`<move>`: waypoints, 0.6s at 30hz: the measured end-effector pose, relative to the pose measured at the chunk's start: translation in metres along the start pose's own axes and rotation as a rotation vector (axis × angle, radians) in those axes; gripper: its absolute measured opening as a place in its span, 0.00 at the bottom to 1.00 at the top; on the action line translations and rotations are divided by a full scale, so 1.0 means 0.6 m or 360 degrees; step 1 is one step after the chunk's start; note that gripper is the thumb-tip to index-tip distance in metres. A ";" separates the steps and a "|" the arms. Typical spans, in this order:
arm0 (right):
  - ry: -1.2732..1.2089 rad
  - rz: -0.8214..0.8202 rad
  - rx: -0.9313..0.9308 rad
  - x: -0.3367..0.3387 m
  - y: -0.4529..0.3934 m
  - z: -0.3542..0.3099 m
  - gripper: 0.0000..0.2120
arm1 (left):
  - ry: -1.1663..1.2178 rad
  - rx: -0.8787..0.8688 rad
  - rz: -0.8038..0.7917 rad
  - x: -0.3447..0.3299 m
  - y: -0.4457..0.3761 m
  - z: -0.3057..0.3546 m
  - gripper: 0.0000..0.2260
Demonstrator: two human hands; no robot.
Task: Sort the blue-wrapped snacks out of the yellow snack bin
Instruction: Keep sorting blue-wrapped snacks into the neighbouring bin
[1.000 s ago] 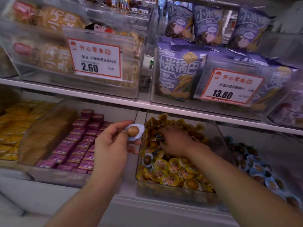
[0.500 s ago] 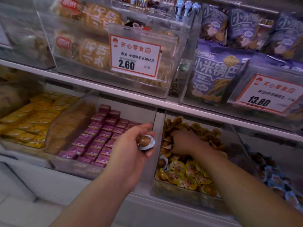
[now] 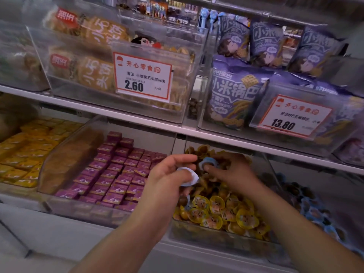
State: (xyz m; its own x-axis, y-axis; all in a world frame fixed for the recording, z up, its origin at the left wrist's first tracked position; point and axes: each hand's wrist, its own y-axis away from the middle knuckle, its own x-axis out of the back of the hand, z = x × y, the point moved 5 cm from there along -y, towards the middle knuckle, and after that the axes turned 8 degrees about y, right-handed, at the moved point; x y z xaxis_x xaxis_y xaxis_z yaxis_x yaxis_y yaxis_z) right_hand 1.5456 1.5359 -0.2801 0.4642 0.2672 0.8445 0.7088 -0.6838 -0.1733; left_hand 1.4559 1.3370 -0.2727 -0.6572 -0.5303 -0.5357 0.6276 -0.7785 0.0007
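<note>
Two blue-wrapped snacks were up out of the pile: the right hand pinched one blue-wrapped snack over the back of the yellow snack bin, and the left hand curled round a second blue-wrapped cup right at the bin's left edge, the two hands nearly touching. Below the left hand a third blue-edged cup sat against the bin's left wall, its brown snack facing out. The clear bin itself was heaped with yellow-lidded cups at the front, and more of them tipped brown-side up at the back. Just to the right, the neighbouring clear bin held blue-wrapped cups, blurred and partly cut off by the frame. To the left, a clear tray held rows of small purple boxes, with a brownish bag leaning along its left side, and beyond that lay yellow packets. On the shelf above, a clear bin of orange biscuit packs carried a price tag reading 2.60, and purple bags stood behind a tag reading 13.80. Both forearms crossed the lower shelf edge and hid part of the bin's front.
</note>
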 end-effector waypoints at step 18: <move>-0.1938 -0.0044 -0.0533 0.091 0.199 0.036 0.15 | -0.1474 -0.1020 -0.0720 -0.216 0.028 -0.132 0.25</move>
State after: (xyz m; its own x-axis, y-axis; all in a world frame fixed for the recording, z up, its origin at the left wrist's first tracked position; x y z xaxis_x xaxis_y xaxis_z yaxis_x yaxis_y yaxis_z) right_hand 1.6671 1.4833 -0.2654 0.7650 0.6128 -0.1981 0.6397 -0.7586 0.1240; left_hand 1.5848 1.4192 -0.2698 -0.7554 -0.4966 0.4275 0.1844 -0.7871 -0.5886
